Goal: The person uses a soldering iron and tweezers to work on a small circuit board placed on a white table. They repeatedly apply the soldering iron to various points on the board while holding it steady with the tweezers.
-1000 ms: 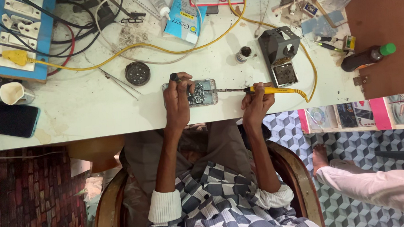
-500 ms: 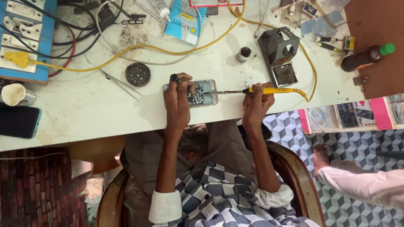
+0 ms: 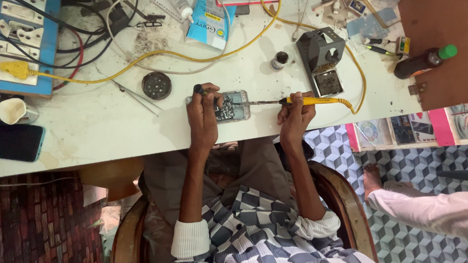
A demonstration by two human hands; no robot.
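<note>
Opened phone lies flat near front edge of white surface, back off, innards exposed. Left hand pins it, fingers also wrapped round thin dark tool. Right hand closed on yellow soldering iron, tip touching phone's right end. Iron stand just behind. Judgement: soldering midway; board bare, cover not refitted.

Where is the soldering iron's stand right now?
In the head view the grey soldering iron stand sits on the white table, just beyond the right hand, between a small dark jar and a green-capped brown bottle.
</note>
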